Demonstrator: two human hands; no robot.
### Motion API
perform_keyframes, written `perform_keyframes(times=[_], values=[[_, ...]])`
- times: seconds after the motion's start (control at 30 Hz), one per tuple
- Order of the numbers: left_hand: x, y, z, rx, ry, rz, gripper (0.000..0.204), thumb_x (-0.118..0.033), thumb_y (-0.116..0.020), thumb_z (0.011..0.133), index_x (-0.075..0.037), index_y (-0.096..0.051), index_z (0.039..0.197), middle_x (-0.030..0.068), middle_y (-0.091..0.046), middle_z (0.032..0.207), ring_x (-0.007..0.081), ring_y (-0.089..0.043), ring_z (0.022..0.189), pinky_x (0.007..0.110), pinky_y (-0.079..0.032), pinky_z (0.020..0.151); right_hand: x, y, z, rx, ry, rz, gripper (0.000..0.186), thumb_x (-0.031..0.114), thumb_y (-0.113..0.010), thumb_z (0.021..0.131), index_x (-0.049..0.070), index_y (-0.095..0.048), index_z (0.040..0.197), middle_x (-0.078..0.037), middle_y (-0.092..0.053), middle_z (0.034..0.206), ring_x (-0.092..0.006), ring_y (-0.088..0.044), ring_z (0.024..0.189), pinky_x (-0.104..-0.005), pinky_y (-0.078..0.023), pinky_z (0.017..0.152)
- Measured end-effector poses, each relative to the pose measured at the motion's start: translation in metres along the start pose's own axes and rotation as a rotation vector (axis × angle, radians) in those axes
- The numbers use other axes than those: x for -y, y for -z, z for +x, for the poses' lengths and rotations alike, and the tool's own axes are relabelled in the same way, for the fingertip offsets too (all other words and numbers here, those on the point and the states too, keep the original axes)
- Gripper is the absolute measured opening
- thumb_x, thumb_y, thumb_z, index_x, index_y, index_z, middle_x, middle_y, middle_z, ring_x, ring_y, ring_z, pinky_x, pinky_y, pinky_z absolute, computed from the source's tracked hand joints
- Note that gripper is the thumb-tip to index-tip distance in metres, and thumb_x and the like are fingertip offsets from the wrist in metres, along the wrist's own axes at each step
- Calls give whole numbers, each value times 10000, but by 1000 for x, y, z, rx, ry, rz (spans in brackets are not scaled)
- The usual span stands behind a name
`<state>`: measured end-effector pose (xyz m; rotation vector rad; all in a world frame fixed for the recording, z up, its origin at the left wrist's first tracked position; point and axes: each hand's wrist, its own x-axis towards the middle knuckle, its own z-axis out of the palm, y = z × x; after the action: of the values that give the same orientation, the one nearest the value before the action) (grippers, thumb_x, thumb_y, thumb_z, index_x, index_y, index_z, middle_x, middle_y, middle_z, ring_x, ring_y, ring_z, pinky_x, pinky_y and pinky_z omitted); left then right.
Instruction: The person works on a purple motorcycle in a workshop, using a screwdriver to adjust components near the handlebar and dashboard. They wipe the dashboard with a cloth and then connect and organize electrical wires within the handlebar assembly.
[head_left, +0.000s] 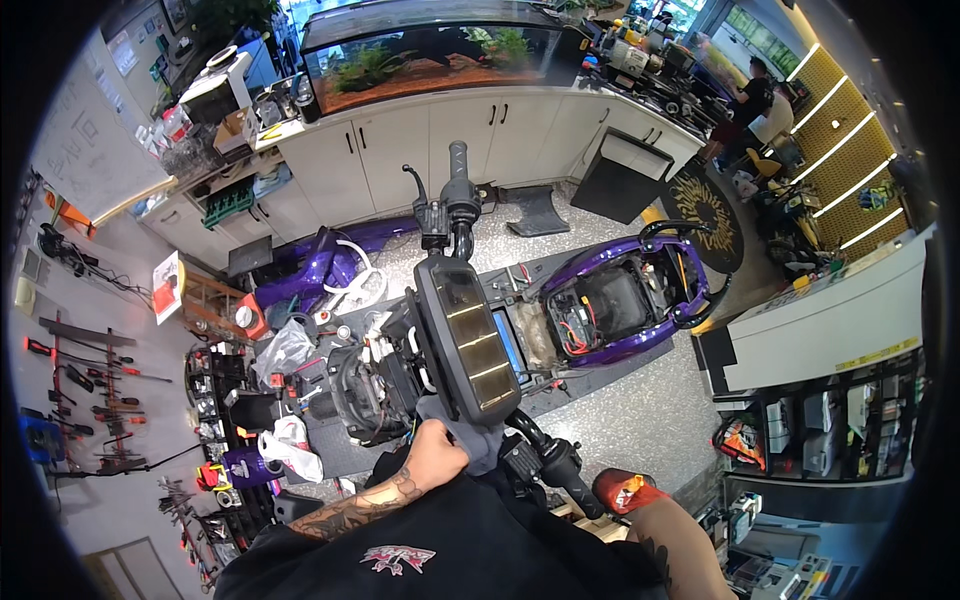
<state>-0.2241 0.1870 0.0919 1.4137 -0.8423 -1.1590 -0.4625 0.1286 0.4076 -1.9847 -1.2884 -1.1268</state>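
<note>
My left hand [437, 450] is closed on a grey cloth [478, 446], pressed against the lower left end of a black, glossy instrument display [468, 345]. The display sits on the handlebar of a partly stripped motorbike or scooter. One rubber grip [458, 165] with a lever points away from me. The other grip [580, 492] reaches close to my right side. Beyond that grip, my right forearm ends at a red and dark can [632, 492], which my right hand [655, 505] appears to hold; the fingers are mostly hidden.
A purple rear body [610, 350] with exposed wiring lies right of the display. Another purple panel [310, 275] stands at left. Plastic bags [290, 445] and tools lie at left. White cabinets [460, 135] carry a fish tank [430, 65]. Another person [755, 100] is at the far right.
</note>
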Motion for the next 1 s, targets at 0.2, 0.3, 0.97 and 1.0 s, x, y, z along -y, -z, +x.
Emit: perform_keyframes(times=[0.2, 0.3, 0.97, 1.0], values=[[6, -16, 15, -139, 112, 72, 177, -55, -755, 842, 115, -717, 876, 95, -706, 731, 82, -618, 700, 344, -494, 617, -2, 20, -43, -128, -203, -416, 286, 282, -744, 997, 125, -652, 777, 25, -559, 609, -142, -589, 630, -410, -489, 977], [15, -20, 21, -233, 131, -413, 138, 61, -694, 907, 66, -773, 1019, 20, -787, 981, 81, -669, 854, 303, -539, 713, 7, 20, -91, -194, -743, -534, 141, 229, -754, 939, 96, -750, 894, -3, -684, 744, -199, -674, 727, -536, -514, 1027], [-39, 139, 158, -280, -394, 303, 107, -66, -715, 892, -29, -718, 992, 151, -690, 973, 346, -709, 937, 435, -568, 841, 60, -117, -286, -508, -2306, -917, 549, 296, -377, 1149, -37, -775, 968, -157, -699, 713, -244, -670, 630, -399, -501, 628], [-37, 131, 170, -271, -443, 300, 96, -76, -718, 887, -36, -716, 974, 151, -685, 956, 352, -707, 926, 436, -566, 832, 62, -113, -289, -467, -2306, -918, 542, 297, -386, 1147, -35, -773, 964, -157, -699, 715, -245, -668, 633, -401, -501, 631]])
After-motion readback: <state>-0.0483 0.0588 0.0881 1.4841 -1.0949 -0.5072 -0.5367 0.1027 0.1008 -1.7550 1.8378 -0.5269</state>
